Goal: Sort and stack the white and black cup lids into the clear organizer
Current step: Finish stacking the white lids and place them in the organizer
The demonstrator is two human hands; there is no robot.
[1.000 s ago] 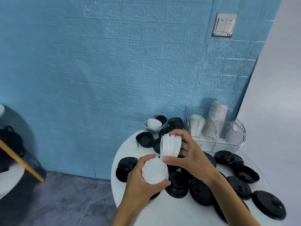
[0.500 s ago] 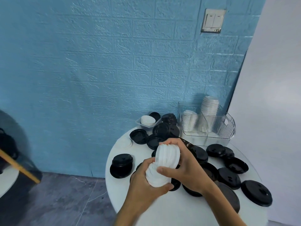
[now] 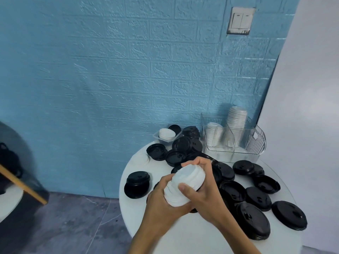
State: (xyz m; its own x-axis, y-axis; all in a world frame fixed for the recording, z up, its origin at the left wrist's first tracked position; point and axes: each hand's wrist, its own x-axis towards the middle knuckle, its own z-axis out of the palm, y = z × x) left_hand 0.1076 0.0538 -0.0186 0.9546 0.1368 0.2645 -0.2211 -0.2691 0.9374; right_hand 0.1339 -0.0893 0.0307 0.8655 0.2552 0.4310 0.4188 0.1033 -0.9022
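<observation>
Both hands are up in front of the person, close together. The left hand (image 3: 161,202) curls its fingers round the near end of a stack of white lids (image 3: 183,186). The right hand (image 3: 205,191) wraps over the far end, thumb pressed on the side. Both bare forearms reach in from below.

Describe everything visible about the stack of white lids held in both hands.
The stack of white lids is a nested bundle of thin, matte white plastic lids with ridged rims, held tilted above the round white table, its upper end toward the wall. The left hand grips its lower end; the right hand grips the upper part, thumb across the side. Black lids lie beneath. The count cannot be told.
</observation>
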